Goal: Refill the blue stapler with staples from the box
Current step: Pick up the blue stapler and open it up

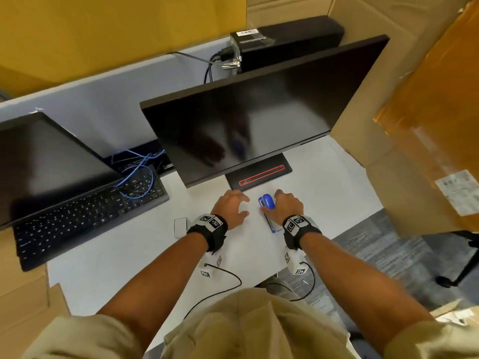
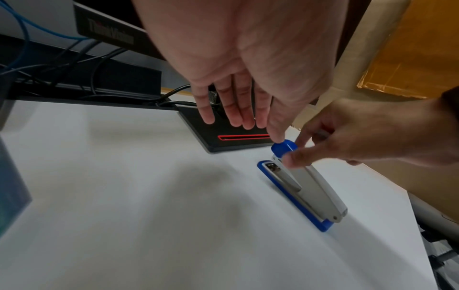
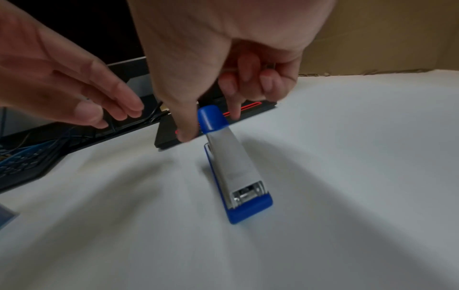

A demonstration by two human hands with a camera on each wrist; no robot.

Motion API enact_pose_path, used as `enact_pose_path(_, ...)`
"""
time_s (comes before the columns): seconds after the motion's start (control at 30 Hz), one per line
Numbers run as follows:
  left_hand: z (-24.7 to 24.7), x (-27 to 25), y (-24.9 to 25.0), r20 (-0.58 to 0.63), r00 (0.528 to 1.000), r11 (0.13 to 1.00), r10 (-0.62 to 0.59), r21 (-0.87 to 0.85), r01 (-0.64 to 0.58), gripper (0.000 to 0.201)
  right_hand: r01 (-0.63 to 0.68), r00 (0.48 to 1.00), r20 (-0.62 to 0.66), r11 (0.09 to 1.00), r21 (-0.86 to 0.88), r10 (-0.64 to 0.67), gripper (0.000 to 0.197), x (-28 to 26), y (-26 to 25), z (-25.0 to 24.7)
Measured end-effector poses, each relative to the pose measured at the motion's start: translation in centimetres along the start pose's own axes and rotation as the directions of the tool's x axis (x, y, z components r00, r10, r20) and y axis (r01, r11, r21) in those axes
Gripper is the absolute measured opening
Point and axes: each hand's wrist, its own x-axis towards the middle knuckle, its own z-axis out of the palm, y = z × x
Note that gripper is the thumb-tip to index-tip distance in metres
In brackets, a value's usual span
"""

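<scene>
Blue plastic and brushed grey metal: stapler [image 2: 301, 188] lying flat on the smooth white desk [image 1: 129, 268], just in front of the monitor stand [image 1: 259, 173], a black wedge with a thin red outlined slot. Long blue base, tapered metal arm hinged at the near end, rounded blue cap at the far tip, arm tilted up off the base. Right hand [image 1: 286, 207] pinching that front end, thumb on one side and forefinger on the other, remaining fingers curled under the palm. Left hand [image 1: 230, 207] just beside it, apart from the right, holding nothing, fingers straight and loosely together, hovering over the desk near the stand; thumb tip close to the cap, contact impossible to tell. Small white box [image 1: 180, 227] flat on the desk, left of the left wrist, well apart from the stapler. Matte black keyboard [image 1: 85, 216] further left, blue cables [image 1: 137, 172] looped over its corner. Brown corrugated cardboard [image 1: 404, 73] on the right.
</scene>
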Motion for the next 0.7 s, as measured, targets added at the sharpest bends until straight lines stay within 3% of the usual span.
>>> enact_pose_path(0.17,0.6,-0.4,0.1,0.028,0.999,0.996,-0.038,-0.086,0.04,0.049,0.129,0.989,0.075,0.992,-0.016,-0.127,0.034,-0.4,-0.8,1.0)
enact_pose_path(0.4,0.6,-2.9,-2.0,0.038,0.99,0.971,-0.138,-0.194,0.142,0.055,0.397,0.893,0.208,0.916,0.056,-0.4,0.035,-2.4,-4.7,3.4)
enact_pose_path(0.7,1.6,-7.0,-6.4,-0.082,0.964,0.922,-0.252,-0.324,0.213,0.022,0.545,0.77,0.31,0.828,0.135,-0.557,0.033,-3.5,-7.9,4.0)
